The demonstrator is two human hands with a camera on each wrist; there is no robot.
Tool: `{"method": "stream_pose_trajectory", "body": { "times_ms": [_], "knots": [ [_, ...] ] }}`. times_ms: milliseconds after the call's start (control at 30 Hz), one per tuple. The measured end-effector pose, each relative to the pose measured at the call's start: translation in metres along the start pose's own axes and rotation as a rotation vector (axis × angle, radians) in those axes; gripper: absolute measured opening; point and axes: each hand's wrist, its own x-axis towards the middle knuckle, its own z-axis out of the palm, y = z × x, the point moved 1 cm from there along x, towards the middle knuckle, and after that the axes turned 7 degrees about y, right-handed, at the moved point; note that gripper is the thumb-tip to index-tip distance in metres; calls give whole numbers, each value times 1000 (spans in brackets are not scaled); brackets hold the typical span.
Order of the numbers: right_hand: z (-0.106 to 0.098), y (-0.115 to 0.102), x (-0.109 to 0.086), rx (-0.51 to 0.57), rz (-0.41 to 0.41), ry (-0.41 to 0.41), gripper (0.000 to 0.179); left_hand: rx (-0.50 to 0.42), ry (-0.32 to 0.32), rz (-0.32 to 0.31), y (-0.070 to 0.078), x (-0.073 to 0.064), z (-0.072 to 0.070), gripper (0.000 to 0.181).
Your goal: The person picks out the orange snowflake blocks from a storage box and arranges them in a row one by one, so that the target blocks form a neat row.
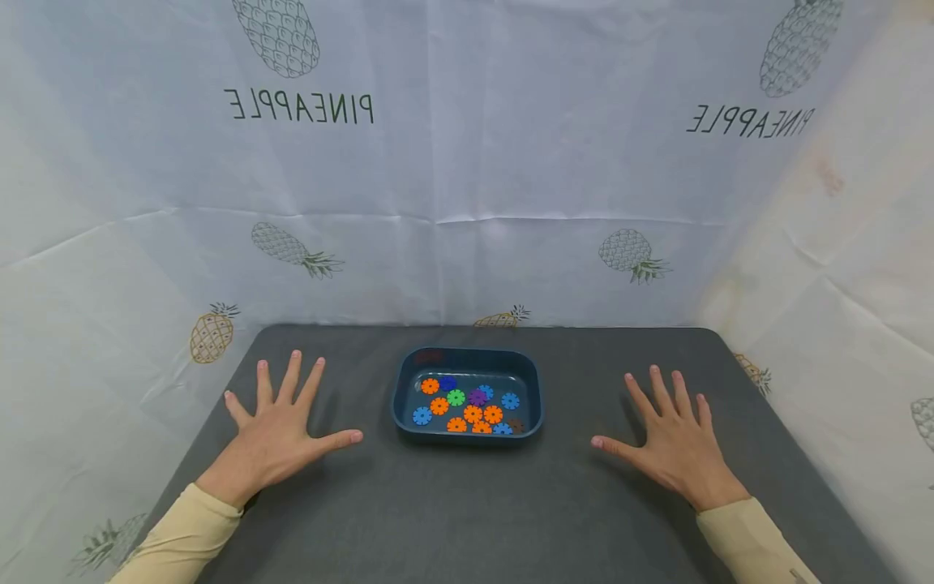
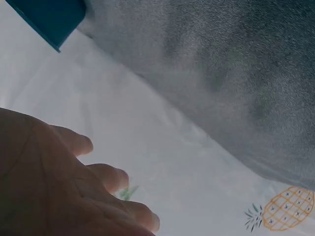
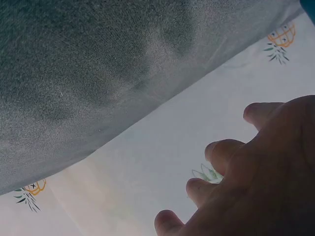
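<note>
A dark blue-green tray (image 1: pixel 467 439) stands at the middle of the table toward the back. Inside it lie several notched plastic discs, among them an orange disc (image 1: pixel 473 414), a green disc (image 1: pixel 456 397), a purple disc (image 1: pixel 477 397) and a light blue disc (image 1: pixel 422 416). To the left of the tray, my left hand (image 1: pixel 280 434) has its fingers spread and holds nothing. My right hand (image 1: pixel 674 446) is likewise spread, right of the tray, with nothing held. Both hands are apart from the tray. A corner of the tray (image 2: pixel 54 22) shows in the left wrist view.
Dark grey cloth covers the table (image 1: pixel 467 511), whose rounded far corners show. A white curtain (image 1: pixel 467 162) printed with pineapples hangs behind the table and along both sides.
</note>
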Motion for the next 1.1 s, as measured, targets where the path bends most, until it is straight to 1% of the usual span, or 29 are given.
{"method": "stream_pose_trajectory", "body": {
  "times_ms": [167, 267, 367, 467, 567, 700, 800, 900, 1000, 1100],
  "knots": [
    [-4, 1, 3, -18, -22, -8, 119, -55, -9, -14, 4, 3, 2, 131],
    [-5, -1, 10, -26, -55, 3, 116, -141, -15, -23, 7, 7, 2, 127],
    [-5, -11, 21, -22, -92, 5, 114, -232, -32, -27, 12, 12, 2, 122],
    [-7, -25, 34, -2, -133, 0, 110, -319, -35, -23, 23, 20, 3, 115],
    [-9, -38, 50, 28, -193, -20, 108, -413, -29, -41, 34, 30, 8, 102],
    [-14, -63, 76, 79, -286, -68, 105, -534, -17, -112, 46, 48, 20, 82],
    [-20, -84, 93, 109, -357, -113, 98, -588, 4, -133, 54, 61, 28, 71],
    [-24, -105, 107, 110, -424, -163, 89, -609, 17, -142, 61, 73, 35, 65],
    [-24, -122, 117, 96, -451, -233, 80, -617, 15, -164, 65, 83, 43, 65],
    [-22, -139, 128, 75, -465, -299, 73, -624, 25, -183, 65, 88, 49, 66]
  ]
}}
